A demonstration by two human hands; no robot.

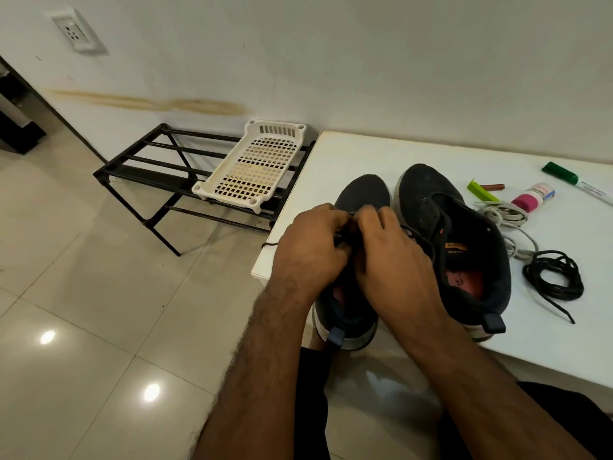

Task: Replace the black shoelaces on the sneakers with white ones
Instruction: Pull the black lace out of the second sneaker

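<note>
Two dark sneakers stand on the white table (348,151), toes pointing away from me. The right sneaker (447,234) has bare eyelets and no lace. My left hand (311,247) and my right hand (391,257) are together over the middle of the left sneaker (363,194), fingers curled and pinching its black lace (270,244), one end of which trails off the table's left edge. A loose coil of black lace (554,277) lies to the right of the shoes. The white laces (504,217) lie in a bundle behind it.
A green marker (577,180), a small pink-capped bottle (530,197), a green clip (481,190) and a brown stick lie at the table's far right. Left of the table stands a black metal rack (159,174) with a white plastic tray (255,164) on it. Tiled floor lies below.
</note>
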